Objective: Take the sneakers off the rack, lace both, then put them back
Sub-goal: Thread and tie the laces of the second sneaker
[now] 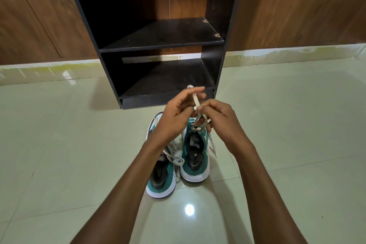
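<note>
Two teal and white sneakers stand side by side on the floor, heels toward me. The left sneaker (pixel 161 176) has a tied bow of white lace. Over the right sneaker (pixel 195 160) both my hands work its white lace (pixel 196 99). My left hand (pixel 178 113) pinches the lace's upper part, which sticks up above the fingers. My right hand (pixel 215 115) grips the lace lower down, just above the eyelets. A loose lace end (pixel 213 147) hangs down the right sneaker's outer side. The toes of both shoes are hidden by my hands.
A black shoe rack (pixel 162 45) stands right behind the sneakers, with its two shelves bare, against a wood-panelled wall (pixel 297 16). Glossy pale tiles (pixel 287 125) spread out on both sides of the shoes.
</note>
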